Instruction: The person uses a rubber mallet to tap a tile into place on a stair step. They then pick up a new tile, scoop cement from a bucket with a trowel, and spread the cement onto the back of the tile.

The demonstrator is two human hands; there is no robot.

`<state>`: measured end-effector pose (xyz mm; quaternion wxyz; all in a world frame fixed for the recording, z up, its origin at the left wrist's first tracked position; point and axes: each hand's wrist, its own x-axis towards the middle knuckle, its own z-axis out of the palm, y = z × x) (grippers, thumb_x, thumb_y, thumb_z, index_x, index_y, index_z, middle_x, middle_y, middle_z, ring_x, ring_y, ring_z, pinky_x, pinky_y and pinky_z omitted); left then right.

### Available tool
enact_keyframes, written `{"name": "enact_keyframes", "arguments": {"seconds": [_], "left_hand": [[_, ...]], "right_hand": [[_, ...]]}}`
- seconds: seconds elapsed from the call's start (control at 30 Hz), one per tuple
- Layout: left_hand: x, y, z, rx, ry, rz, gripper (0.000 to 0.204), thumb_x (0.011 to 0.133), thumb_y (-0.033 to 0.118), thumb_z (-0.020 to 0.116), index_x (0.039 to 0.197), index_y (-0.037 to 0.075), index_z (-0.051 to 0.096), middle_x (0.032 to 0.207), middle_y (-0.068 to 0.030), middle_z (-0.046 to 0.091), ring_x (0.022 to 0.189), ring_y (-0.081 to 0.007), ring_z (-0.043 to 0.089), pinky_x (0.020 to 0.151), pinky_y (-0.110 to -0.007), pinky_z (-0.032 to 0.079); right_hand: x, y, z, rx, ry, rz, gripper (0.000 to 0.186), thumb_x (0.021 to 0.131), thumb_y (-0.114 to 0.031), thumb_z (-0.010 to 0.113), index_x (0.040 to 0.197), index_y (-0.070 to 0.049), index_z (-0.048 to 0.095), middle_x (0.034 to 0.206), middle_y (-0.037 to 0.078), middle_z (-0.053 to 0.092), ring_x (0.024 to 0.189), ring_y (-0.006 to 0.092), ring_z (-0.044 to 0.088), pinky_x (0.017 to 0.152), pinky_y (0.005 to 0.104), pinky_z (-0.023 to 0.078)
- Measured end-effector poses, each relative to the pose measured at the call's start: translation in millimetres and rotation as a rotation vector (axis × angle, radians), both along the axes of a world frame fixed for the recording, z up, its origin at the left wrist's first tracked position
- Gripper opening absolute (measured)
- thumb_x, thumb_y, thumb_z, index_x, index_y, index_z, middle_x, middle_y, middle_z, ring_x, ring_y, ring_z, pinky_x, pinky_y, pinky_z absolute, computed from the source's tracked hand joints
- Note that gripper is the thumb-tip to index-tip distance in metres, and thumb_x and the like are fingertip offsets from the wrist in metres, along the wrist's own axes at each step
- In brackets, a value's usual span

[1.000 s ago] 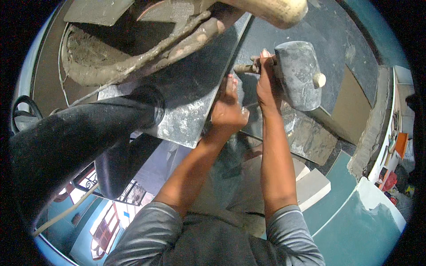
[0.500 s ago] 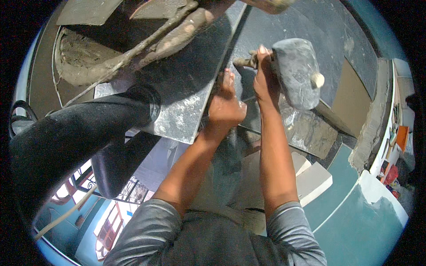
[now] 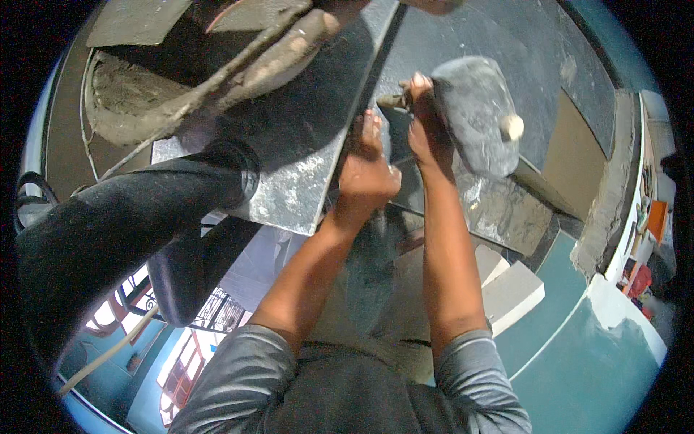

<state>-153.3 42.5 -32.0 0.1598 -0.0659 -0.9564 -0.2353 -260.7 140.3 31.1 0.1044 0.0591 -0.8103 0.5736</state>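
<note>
My right hand (image 3: pixel 429 134) is closed round the wooden handle of a mallet, close to its grey rubber head (image 3: pixel 473 116). The pale handle end pokes out of the head's right side. The mallet is held above the dark slab surface, and its head is slightly blurred. My left hand (image 3: pixel 367 170) lies along the right edge of a large dark tile (image 3: pixel 289 195), fingers stretched away from me and thumb apart. Part of that hand is in shadow, and I cannot tell how firmly it presses on the tile.
At the upper left stands a mortar-caked container (image 3: pixel 137 108) with a wire handle. Another person's black-clothed limb (image 3: pixel 144 195) reaches over the tile from the left. Brown board pieces (image 3: pixel 575 155) and a stone-patterned tile piece (image 3: pixel 506 217) lie at right. White blocks (image 3: pixel 510 293) are beside my right forearm.
The mallet and my right hand have shifted slightly left and away from me, and the head has tilted a little. My left hand stays nearly in place at the tile edge.
</note>
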Motion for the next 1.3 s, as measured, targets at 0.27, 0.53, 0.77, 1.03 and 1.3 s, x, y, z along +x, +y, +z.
{"name": "enact_keyframes", "arguments": {"seconds": [0.27, 0.53, 0.77, 1.03, 1.3], "left_hand": [[-0.9, -2.0, 1.8, -0.12, 0.067, -0.052, 0.092, 0.075, 0.019, 0.075, 0.152, -0.016, 0.039, 0.162, -0.032, 0.035, 0.148, -0.0456, 0.043, 0.12, -0.058, 0.037], [-2.4, -0.9, 4.8, -0.102, 0.1, -0.038, 0.086, 0.072, 0.016, 0.07, 0.143, -0.023, 0.045, 0.151, -0.041, 0.045, 0.14, -0.0467, 0.053, 0.11, -0.047, 0.051], [-5.0, -0.7, 5.4, -0.116, 0.107, -0.073, 0.08, 0.071, 0.009, 0.067, 0.134, -0.034, 0.043, 0.149, -0.0418, 0.046, 0.148, -0.05, 0.043, 0.121, -0.052, 0.04], [-9.1, -0.8, -7.2, -0.064, -0.044, -0.142, 0.08, 0.074, 0.012, 0.064, 0.136, -0.034, 0.041, 0.151, -0.0456, 0.041, 0.152, -0.0529, 0.032, 0.127, -0.057, 0.029], [-11.5, 9.9, -5.1, -0.113, -0.374, 0.016, 0.094, 0.095, 0.038, 0.064, 0.161, -0.014, 0.023, 0.173, -0.0275, 0.014, 0.158, -0.0438, 0.025, 0.128, -0.046, 0.027]], "right_hand": [[-5.5, 4.7, -7.9, 0.443, 0.381, 0.096, 0.033, 0.114, -0.025, 0.045, 0.133, -0.003, 0.062, 0.119, 0.018, 0.066, 0.119, 0.0332, 0.062, 0.103, 0.044, 0.045], [-2.1, 0.7, -7.9, 0.324, 0.025, 0.094, 0.034, 0.114, -0.027, 0.045, 0.119, -0.001, 0.067, 0.121, 0.018, 0.067, 0.114, 0.0319, 0.063, 0.103, 0.041, 0.046], [-5.3, 5.0, -42.2, 0.262, 0.413, 0.072, 0.032, 0.114, -0.025, 0.046, 0.115, -0.001, 0.067, 0.11, 0.017, 0.069, 0.103, 0.0311, 0.064, 0.096, 0.0408, 0.049], [-0.6, 14.8, -51.2, 0.347, 0.124, 0.107, 0.042, 0.11, -0.04, 0.055, 0.116, -0.001, 0.068, 0.111, 0.014, 0.07, 0.106, 0.0269, 0.066, 0.098, 0.0392, 0.048], [74.2, 82.1, 40.2, -0.671, -0.326, -0.295, 0.032, 0.11, -0.031, 0.055, 0.082, -0.015, 0.049, 0.07, -0.001, 0.043, 0.071, 0.017, 0.054, 0.082, 0.0377, 0.049]]}}
